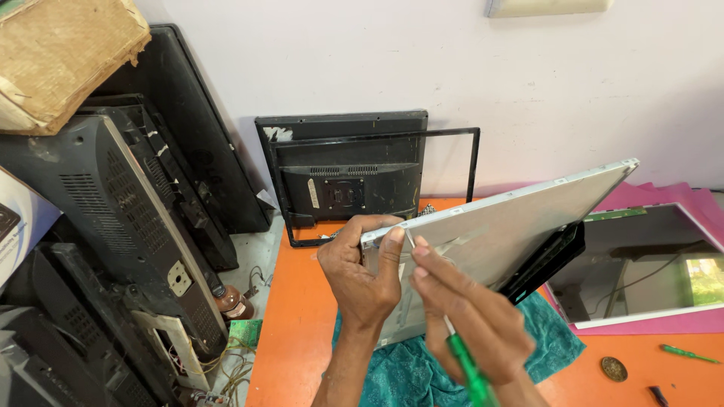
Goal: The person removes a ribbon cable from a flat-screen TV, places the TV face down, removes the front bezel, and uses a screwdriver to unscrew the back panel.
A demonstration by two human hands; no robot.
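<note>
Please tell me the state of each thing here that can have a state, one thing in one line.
Left hand: gripping the top corner of the panel.
Right hand: holding the screwdriver.
Screwdriver: green handle, tip at the panel's edge.
Panel: bare metal back, tilted up on its lower edge over the teal cloth.
Back cover: taken off, leaning against the wall.
Black frame: empty, leaning too.
Screen: lying flat, reflecting.

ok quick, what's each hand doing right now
Left hand: closed on the corner of the tilted panel.
Right hand: closed on a green screwdriver.
</note>
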